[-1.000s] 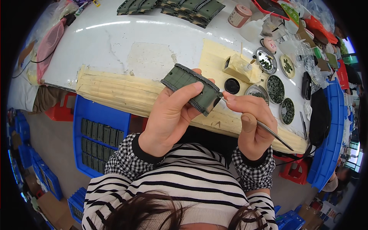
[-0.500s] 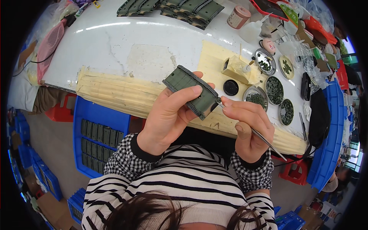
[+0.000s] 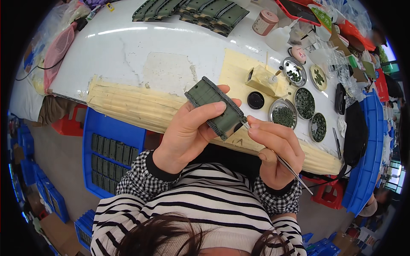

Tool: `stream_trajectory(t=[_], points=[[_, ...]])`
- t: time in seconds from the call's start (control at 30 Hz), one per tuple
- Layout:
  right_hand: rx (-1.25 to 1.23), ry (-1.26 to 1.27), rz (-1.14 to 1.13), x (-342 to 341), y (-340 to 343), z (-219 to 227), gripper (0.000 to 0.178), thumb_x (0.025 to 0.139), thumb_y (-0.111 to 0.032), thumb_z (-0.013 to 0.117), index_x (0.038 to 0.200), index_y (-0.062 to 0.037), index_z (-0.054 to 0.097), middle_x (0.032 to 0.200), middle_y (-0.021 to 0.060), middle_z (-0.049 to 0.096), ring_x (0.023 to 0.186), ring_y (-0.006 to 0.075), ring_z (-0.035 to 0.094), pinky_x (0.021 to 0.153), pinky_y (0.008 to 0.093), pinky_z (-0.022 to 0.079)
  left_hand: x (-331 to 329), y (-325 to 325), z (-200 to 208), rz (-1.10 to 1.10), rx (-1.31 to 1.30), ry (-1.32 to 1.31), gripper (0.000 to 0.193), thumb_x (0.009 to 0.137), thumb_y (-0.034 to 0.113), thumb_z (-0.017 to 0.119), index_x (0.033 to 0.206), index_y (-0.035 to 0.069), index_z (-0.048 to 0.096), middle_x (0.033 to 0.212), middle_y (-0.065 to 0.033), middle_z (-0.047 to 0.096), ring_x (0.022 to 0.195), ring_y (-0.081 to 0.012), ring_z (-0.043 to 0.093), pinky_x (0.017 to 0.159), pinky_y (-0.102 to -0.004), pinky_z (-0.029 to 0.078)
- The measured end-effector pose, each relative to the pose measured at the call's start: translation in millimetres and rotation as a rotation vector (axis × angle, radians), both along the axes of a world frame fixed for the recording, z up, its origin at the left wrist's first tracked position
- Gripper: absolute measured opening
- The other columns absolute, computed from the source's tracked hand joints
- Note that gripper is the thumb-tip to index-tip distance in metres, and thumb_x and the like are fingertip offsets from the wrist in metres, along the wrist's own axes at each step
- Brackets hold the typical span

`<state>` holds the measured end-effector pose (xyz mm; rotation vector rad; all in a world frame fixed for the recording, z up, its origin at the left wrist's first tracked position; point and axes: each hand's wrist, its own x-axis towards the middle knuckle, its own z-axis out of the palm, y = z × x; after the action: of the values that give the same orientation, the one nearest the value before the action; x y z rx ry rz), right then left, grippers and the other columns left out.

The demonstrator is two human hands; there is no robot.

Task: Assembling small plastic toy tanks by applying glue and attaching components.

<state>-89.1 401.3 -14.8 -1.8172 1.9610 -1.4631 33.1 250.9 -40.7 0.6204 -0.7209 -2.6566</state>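
My left hand (image 3: 183,132) grips a dark green, camouflage-patterned rectangular model part (image 3: 206,94) with ribbed long edges, its thumb on top and fingers beneath. In my right hand (image 3: 279,145) is a pair of metal tweezers (image 3: 295,174), pinched between thumb and fingers. The tweezers' tip is at the part's right end, by its corner; whether it holds a tiny piece I cannot tell. To the right, metal dishes hold small dark green pieces: a lower-left dish (image 3: 282,123), a middle one (image 3: 304,117) and a lower-right one (image 3: 318,140).
A yellow-wrapped small bottle (image 3: 261,83) and a black round cap (image 3: 256,100) stand beyond my right hand. Curved green parts (image 3: 213,15) lie at the far side. A blue crate (image 3: 92,123) with similar parts sits below the table's left. A pink jar (image 3: 265,22) stands far right.
The model part has shifted slightly right and nearer, its tilt a little changed. The tweezers' rear end has dipped lower; the tip stays by the part's right end.
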Motion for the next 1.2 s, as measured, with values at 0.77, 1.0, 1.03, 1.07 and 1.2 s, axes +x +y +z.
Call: stream_trajectory(t=[0.77, 1.0, 1.03, 1.07, 1.2], points=[[0.002, 0.086, 0.200, -19.2, -0.7, 8.7, 0.024, 0.080, -0.014, 0.065, 0.099, 0.0008, 0.068, 0.101, 0.0167, 0.066, 0.089, 0.0269, 0.066, 0.074, 0.0317, 0.054, -1.8, -3.9, -9.1, -0.100, 0.042, 0.055, 0.043, 0.089, 0.010, 0.060, 0.128, 0.004, 0.044, 0.114, -0.0142, 0.060, 0.101, -0.0210, 0.063, 0.086, -0.0349, 0.054], [-0.027, 0.036, 0.151, -13.5, 3.6, 3.7, 0.038, 0.070, -0.007, 0.074, 0.107, -0.0010, 0.066, 0.105, 0.0134, 0.064, 0.097, 0.0265, 0.065, 0.078, 0.0322, 0.054, -2.3, -3.2, -7.3, -0.094, 0.050, 0.076, 0.043, 0.089, 0.009, 0.059, 0.129, 0.004, 0.043, 0.115, -0.0148, 0.059, 0.101, -0.0211, 0.062, 0.087, -0.0350, 0.054], [-0.037, 0.038, 0.140, -11.1, 4.4, 2.1, 0.039, 0.070, -0.006, 0.073, 0.108, -0.0005, 0.065, 0.106, 0.0138, 0.063, 0.098, 0.0272, 0.065, 0.079, 0.0325, 0.054, -2.3, -2.8, -7.2, -0.090, 0.052, 0.086, 0.043, 0.089, 0.009, 0.059, 0.129, 0.004, 0.043, 0.115, -0.0149, 0.059, 0.102, -0.0211, 0.062, 0.087, -0.0351, 0.054], [-0.047, 0.040, 0.129, -8.3, 5.1, 0.5, 0.040, 0.070, -0.006, 0.073, 0.109, -0.0001, 0.065, 0.107, 0.0143, 0.063, 0.099, 0.0279, 0.064, 0.080, 0.0328, 0.054, -2.6, -2.2, -6.1, -0.085, 0.044, 0.086, 0.044, 0.088, 0.009, 0.058, 0.129, 0.002, 0.043, 0.114, -0.0144, 0.059, 0.105, -0.0211, 0.060, 0.088, -0.0355, 0.053], [-0.078, 0.039, 0.107, -3.6, 6.1, -6.3, 0.043, 0.069, -0.004, 0.073, 0.111, 0.0004, 0.063, 0.109, 0.0150, 0.062, 0.103, 0.0296, 0.063, 0.083, 0.0342, 0.054, -2.8, -1.2, -4.7, -0.076, 0.056, 0.095, 0.043, 0.089, 0.008, 0.058, 0.129, 0.002, 0.043, 0.116, -0.0147, 0.058, 0.107, -0.0209, 0.059, 0.090, -0.0351, 0.052]])
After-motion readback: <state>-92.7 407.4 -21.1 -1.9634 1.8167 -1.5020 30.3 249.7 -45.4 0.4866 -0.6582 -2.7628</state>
